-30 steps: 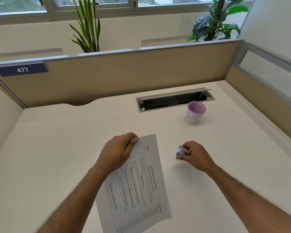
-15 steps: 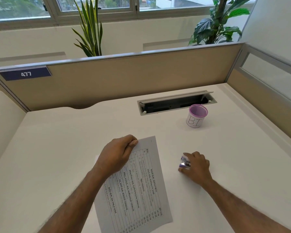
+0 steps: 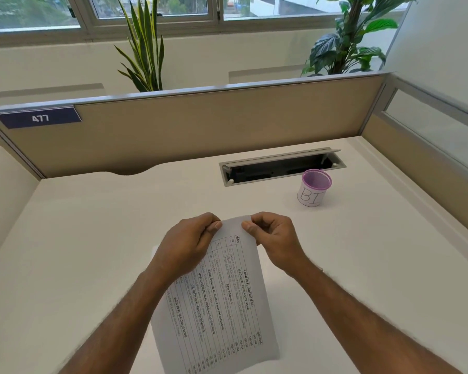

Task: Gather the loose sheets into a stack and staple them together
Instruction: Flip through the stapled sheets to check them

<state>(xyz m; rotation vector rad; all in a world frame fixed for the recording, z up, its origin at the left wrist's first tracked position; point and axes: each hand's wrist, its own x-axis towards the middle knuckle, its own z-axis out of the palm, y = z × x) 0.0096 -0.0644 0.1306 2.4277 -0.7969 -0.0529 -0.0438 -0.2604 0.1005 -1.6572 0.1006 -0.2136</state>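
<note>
I see thin matt paper in the sheets [image 3: 222,300], on a smooth matt white desk [image 3: 92,238]. The cup [image 3: 312,188] looks plastic with a paper label, the partition [image 3: 200,125] cloth-faced with a brushed metal rail.

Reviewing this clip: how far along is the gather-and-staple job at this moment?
Gathering looks done: the printed sheets sit as one stack on the desk. In hand: the left hand and right hand both pinch the stack's far edge, near its two corners. No staple can be made out there, and no stapler is in view, so I cannot confirm stapling; it may still remain.
</note>
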